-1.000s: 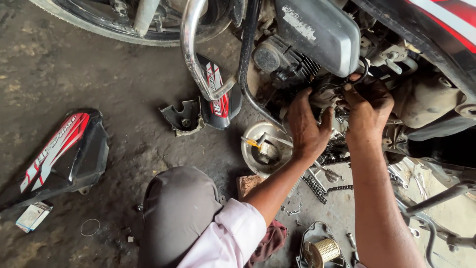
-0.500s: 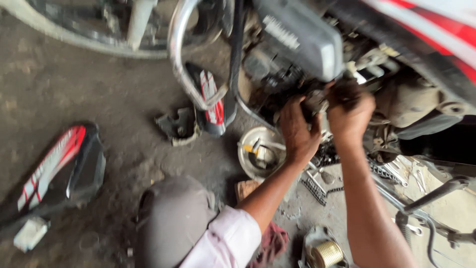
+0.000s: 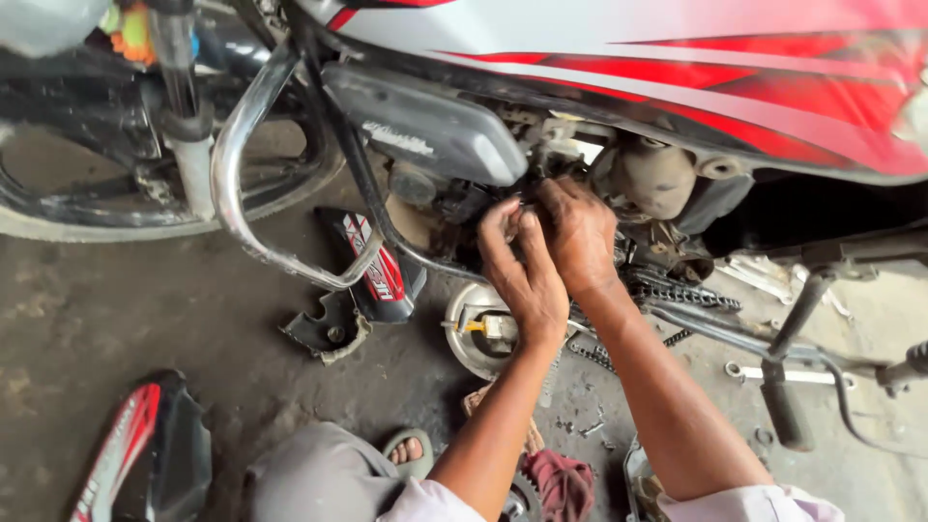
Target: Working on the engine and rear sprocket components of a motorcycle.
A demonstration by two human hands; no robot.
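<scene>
The left hand (image 3: 527, 275) and the right hand (image 3: 578, 237) are placed side by side, touching, against the engine (image 3: 541, 193) beneath the fuel tank (image 3: 677, 68). The crash guard (image 3: 242, 184) is located to the left, with the front wheel (image 3: 116, 208) behind it. A round bowl (image 3: 462, 333) is positioned on the floor (image 3: 97, 319) below the hands. A detached side panel (image 3: 382, 271) is set left of the bowl. The drive chain (image 3: 677, 290) is routed right of the hands.

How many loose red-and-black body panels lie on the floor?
2: one panel propped on the floor behind the chrome crash guard, another panel at the bottom left, partly cropped. Others may be out of view.
</scene>
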